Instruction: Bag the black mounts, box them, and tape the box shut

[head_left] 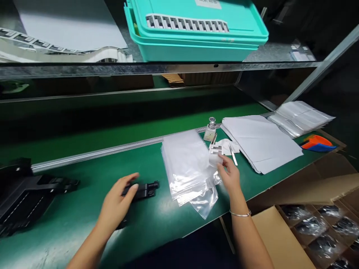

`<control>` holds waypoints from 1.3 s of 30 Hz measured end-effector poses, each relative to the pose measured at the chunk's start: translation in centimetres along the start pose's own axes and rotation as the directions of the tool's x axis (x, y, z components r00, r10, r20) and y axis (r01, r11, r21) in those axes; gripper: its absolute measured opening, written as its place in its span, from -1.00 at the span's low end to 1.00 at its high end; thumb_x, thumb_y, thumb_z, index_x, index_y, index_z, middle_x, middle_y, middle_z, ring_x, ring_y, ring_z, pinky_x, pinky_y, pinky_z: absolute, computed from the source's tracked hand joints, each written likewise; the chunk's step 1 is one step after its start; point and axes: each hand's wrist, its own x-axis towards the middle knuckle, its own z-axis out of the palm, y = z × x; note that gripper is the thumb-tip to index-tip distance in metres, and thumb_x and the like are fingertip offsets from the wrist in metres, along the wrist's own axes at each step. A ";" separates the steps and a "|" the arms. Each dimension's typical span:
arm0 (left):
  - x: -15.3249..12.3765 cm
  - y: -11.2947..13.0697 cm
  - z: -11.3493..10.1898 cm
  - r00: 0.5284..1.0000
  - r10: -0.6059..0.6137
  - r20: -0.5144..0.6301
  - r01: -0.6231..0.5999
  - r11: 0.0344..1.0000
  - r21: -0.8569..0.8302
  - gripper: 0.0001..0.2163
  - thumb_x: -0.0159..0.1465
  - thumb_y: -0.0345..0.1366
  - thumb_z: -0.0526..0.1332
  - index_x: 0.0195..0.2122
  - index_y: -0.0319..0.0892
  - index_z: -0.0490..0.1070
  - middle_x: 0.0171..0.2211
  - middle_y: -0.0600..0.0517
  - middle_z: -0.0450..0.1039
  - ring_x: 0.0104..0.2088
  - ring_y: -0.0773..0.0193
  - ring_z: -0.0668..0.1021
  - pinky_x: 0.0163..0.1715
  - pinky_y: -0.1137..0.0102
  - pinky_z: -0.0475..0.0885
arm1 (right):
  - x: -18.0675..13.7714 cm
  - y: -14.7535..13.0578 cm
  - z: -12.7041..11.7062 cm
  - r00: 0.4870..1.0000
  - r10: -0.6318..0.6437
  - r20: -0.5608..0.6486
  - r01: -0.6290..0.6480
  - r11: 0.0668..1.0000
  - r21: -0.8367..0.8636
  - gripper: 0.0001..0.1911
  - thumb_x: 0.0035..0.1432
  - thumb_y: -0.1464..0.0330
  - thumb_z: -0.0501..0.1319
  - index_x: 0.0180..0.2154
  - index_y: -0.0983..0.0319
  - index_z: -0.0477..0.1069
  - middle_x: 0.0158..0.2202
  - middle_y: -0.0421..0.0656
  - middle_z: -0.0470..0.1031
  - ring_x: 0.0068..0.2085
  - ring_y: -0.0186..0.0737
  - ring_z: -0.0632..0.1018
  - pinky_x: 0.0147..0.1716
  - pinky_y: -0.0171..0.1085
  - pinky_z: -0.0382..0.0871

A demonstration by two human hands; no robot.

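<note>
We find the 2 hands well apart over the green bench (151, 160). The left hand (116, 205) is at a black part (143, 191) lying on the bench left of centre; its thumb and forefinger are spread about the near end, and we cannot tell whether they press on it. The right hand (230, 175) has its thumb and fingertips pinched on a white label strip (215, 160) with grey and black printing, by the right edge of a stack of clear bags (183, 157). That stack lies between the 2 hands, its lower bags fanned unevenly.

Beyond the right hand we note a small bottle (209, 132) with a metal top, a crumpled white cloth (224, 144) and a slim metal tool (233, 155). Further right lie white sheets (260, 140), more clear bags (303, 114) and an orange and blue item (316, 142).

At far left stands a larger black device (25, 194), blurred. At lower right, a divided carton (290, 235) holds wrapped dark items (312, 225). Overhead, a shelf (157, 69) carries a teal box (196, 51) with a printed strip across its lid.
</note>
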 end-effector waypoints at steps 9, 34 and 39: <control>1.0 8.6 8.5 0.887 0.113 0.448 0.214 0.758 -0.616 -0.75 0.06 -0.13 0.35 -0.44 -0.21 0.43 -0.46 0.07 0.46 -0.41 0.30 0.45 -0.30 0.39 0.34 | -5.6 -5.4 2.7 0.931 -0.068 0.358 -0.049 0.950 0.309 -0.66 0.15 0.29 0.25 0.00 0.12 0.43 -0.17 -0.11 0.60 -0.16 -0.11 0.59 -0.15 -0.13 0.49; 0.5 9.6 10.3 0.627 0.051 0.777 0.548 0.681 -0.486 -0.66 -0.05 -0.15 0.47 -0.45 -0.26 0.40 -0.61 0.05 0.50 -0.54 0.32 0.61 -0.55 0.57 0.43 | -5.1 -4.1 1.8 0.827 0.119 0.550 -0.453 0.721 0.525 -0.79 -0.01 0.23 0.39 -0.49 0.17 0.43 -0.50 -0.25 0.41 -0.43 -0.27 0.39 -0.40 -0.29 0.27; 0.4 10.0 10.6 0.718 0.040 0.695 0.503 0.659 -0.559 -0.71 0.03 -0.19 0.44 -0.41 -0.27 0.41 -0.57 0.01 0.55 -0.51 0.35 0.62 -0.45 0.54 0.47 | -4.9 -4.7 0.9 0.893 0.012 0.451 -0.229 0.872 0.432 -0.91 0.10 0.33 0.26 -0.43 0.17 0.46 -0.44 -0.21 0.47 -0.36 -0.23 0.46 -0.30 -0.24 0.33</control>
